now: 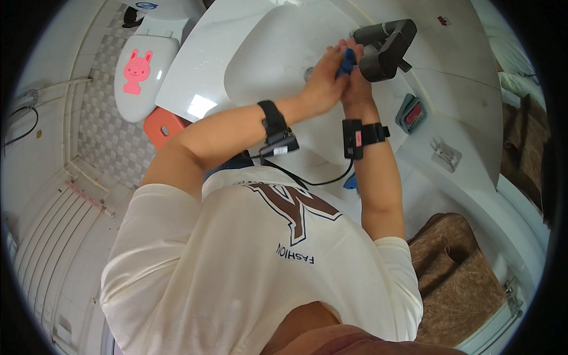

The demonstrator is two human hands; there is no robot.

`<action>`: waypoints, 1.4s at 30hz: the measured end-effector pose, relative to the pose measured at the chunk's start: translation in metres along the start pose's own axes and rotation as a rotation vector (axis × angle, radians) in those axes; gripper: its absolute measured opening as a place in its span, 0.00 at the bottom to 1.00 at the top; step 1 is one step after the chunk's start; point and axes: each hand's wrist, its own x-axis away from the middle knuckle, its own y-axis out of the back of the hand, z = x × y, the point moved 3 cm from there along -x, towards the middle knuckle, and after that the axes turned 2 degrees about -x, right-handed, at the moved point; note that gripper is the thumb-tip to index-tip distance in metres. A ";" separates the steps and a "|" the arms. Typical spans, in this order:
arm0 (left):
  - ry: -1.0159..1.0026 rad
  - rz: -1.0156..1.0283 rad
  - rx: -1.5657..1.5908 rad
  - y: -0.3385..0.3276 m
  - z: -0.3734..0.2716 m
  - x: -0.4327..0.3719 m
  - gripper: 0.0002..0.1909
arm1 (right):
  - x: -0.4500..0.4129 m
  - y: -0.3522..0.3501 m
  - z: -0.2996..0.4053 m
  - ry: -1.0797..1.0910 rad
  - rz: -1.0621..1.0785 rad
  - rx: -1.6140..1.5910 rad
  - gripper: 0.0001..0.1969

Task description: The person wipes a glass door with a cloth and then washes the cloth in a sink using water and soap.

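Note:
Over the white washbasin (266, 53), my two hands meet just in front of a dark grey faucet (386, 53). A small crumpled blue item (347, 62), which looks like a cloth, is squeezed between them. My left hand (324, 82) comes from the left and presses on it with the fingers pointing towards the faucet. Under and beside it, my right hand (356, 91) holds the same item near the faucet's spout. The fingers of the right hand are partly hidden. A metal drain (308, 73) shows in the basin beside my left hand.
A soap dish (411, 114) with a red bar sits right of the basin, near a clear holder (446, 155). At left are a toilet with a closed lid (146, 104) and an orange stool (162, 126). A brown towel (457, 275) hangs at lower right. A cable (326, 183) joins my wrist devices.

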 end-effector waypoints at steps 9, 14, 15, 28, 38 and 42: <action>0.245 -0.067 0.069 0.034 0.043 -0.045 0.23 | 0.003 -0.029 -0.016 -0.252 0.213 -0.040 0.18; 0.476 -0.012 0.479 0.035 0.043 -0.043 0.25 | -0.043 -0.006 -0.022 -0.277 0.236 0.093 0.20; 0.511 -0.017 0.515 0.038 0.044 -0.042 0.25 | -0.046 -0.006 -0.024 -0.171 0.298 0.322 0.21; 0.584 -0.147 0.647 0.059 0.048 -0.035 0.23 | -0.045 -0.035 -0.005 -0.248 0.149 0.150 0.32; 0.507 -0.062 0.661 0.037 0.018 -0.031 0.22 | -0.021 -0.023 -0.003 -0.261 0.063 0.103 0.27; 0.155 -0.008 0.113 0.018 0.009 -0.025 0.22 | 0.012 -0.017 -0.014 -0.293 0.051 -0.016 0.21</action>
